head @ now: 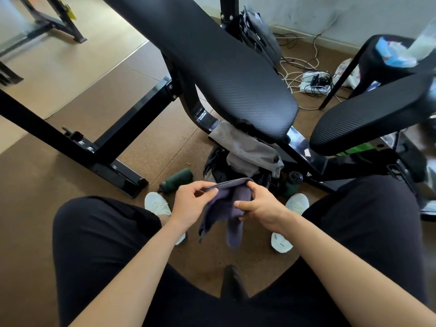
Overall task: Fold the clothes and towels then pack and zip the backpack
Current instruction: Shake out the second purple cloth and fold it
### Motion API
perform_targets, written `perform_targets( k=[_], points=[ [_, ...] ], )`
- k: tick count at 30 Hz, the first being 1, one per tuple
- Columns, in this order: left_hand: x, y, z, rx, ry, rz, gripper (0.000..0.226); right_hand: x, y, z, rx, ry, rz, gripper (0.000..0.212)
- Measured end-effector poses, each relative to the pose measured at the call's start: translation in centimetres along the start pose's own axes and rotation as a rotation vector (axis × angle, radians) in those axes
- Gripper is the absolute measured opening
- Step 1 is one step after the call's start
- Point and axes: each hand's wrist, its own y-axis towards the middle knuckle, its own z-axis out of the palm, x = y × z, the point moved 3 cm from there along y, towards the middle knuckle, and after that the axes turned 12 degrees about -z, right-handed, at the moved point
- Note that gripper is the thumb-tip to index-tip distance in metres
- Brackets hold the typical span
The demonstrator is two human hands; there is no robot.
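A dark purple-grey towel (225, 208) hangs between my knees. My left hand (192, 204) pinches its top edge on the left. My right hand (260, 206) grips the same edge on the right, thumb over the cloth. Just beyond my hands a dark open backpack (217, 172) sits on the floor under the bench. A grey garment (247, 149) is draped over the backpack and up against the bench frame.
A black padded bench (224, 72) slants overhead, with a second pad (370, 116) at right. Two dark green bottles lie on the floor, one left (177, 180) and one right (292, 182) of the backpack. Cables and a power strip (311, 83) lie farther back.
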Motion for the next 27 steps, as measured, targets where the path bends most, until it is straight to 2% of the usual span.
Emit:
perform_targets(
  k=[2, 6, 12, 17, 20, 24, 27],
  points=[
    [-0.2, -0.4, 1.0, 0.013, 0.03, 0.054, 0.015, -0.4, 0.0, 0.4, -0.008, 0.097, 0.039, 0.043],
    [-0.8, -1.3, 2.0, 0.036, 0.07, 0.106, 0.014, -0.9, 0.1, 0.7, -0.029, 0.204, 0.112, 0.05],
    [-1.4, -2.3, 2.2, 0.128, 0.173, 0.235, 0.019, -0.9, 0.2, 0.1, -0.043, 0.296, 0.123, 0.043],
    [-1.3, -2.5, 2.1, 0.24, 0.242, 0.255, 0.037, -0.4, 0.5, 0.0, -0.088, 0.378, 0.135, 0.029],
    [-1.2, -2.3, 2.1, 0.195, 0.256, 0.248, 0.035, 0.3, 0.2, 0.2, -0.083, 0.446, 0.127, 0.037],
    [-1.3, -1.7, 1.8, 0.252, 0.239, 0.245, 0.029, 0.5, 0.1, 0.1, -0.044, 0.424, 0.11, 0.04],
    [-1.3, -1.5, 1.6, 0.266, 0.255, 0.254, 0.026, 0.4, 0.2, -0.1, -0.028, 0.279, 0.079, 0.041]
  ],
)
